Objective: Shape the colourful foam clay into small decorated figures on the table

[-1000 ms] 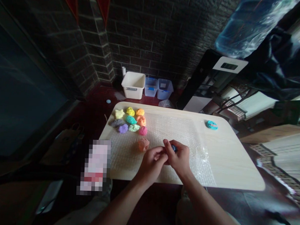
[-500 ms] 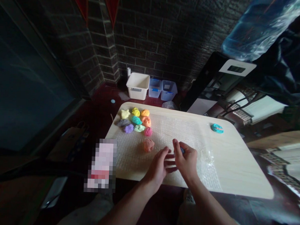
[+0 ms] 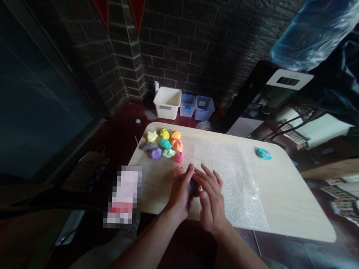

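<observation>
Dark lump [image 3: 193, 186] could slip
Left hand's [image 3: 178, 194] grip curls around it, right hand [image 3: 213, 195] spread; loosening might drop it onto bubble wrap [image 3: 236, 191].

Indoor room, home or office unclear, dark brick wall [image 3: 206, 53], bottled-water dispenser [image 3: 251, 94], red pennants [image 3: 136, 9], plastic bins [image 3: 187, 112]

- dark blue lump [image 3: 193, 186]: was in right hand [image 3: 212, 194], now in left hand [image 3: 180, 191] (mostly hidden by fingers)
- right hand: fingers unclenched, spread beside lump
- left hand: nearer terracotta lump [image 3: 177, 171], now partly covering it
</observation>
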`<state>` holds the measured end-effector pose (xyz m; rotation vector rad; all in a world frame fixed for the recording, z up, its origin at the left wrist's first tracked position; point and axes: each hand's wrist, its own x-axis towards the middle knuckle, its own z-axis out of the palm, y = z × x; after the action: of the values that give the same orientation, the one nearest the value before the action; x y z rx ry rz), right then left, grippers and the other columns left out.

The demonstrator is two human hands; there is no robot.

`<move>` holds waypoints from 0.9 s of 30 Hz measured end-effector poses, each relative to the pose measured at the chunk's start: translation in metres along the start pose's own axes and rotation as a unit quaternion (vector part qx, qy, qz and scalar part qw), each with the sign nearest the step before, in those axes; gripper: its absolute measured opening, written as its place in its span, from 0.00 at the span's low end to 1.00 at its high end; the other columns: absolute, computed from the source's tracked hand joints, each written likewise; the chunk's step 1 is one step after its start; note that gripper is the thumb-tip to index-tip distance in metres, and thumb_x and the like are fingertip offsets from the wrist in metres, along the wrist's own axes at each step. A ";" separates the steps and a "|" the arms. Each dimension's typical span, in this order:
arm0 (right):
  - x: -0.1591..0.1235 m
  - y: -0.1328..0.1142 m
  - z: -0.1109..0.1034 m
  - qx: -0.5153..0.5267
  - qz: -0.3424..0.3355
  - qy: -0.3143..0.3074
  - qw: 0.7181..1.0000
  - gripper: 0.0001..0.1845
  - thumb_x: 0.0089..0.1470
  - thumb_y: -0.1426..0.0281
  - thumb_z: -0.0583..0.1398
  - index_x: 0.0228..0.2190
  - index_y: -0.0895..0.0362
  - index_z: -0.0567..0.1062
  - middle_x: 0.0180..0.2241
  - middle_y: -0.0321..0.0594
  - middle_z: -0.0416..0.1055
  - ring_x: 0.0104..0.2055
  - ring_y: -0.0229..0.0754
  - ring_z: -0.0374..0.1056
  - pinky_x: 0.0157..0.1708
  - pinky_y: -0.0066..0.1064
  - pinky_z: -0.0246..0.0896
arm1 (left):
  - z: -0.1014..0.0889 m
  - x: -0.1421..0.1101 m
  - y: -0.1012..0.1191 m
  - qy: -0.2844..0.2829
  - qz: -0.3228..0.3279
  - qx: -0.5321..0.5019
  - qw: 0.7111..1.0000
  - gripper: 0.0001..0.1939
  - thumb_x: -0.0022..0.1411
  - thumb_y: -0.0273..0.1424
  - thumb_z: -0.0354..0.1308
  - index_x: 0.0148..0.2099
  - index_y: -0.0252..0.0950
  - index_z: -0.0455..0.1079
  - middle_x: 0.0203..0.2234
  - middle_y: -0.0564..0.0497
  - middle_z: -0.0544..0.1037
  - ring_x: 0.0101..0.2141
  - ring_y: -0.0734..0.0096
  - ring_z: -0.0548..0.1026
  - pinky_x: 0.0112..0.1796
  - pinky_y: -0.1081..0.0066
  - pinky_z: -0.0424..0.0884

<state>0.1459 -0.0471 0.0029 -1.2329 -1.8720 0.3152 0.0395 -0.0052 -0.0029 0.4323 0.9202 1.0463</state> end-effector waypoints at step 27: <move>0.010 0.018 -0.003 0.055 0.048 0.041 0.996 0.15 0.62 0.67 0.63 0.50 0.53 0.74 0.48 0.47 0.73 0.50 0.52 0.71 0.48 0.45 0.71 | -0.003 0.002 0.025 -0.056 -0.101 -0.216 0.970 0.24 0.71 0.48 0.50 0.36 0.33 0.73 0.28 0.46 0.78 0.29 0.65 0.77 0.32 0.67 0.76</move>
<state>0.1580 -0.0313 -0.0008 -1.2438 -1.7059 0.4089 0.0240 0.0076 0.0116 0.0312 0.5992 0.9893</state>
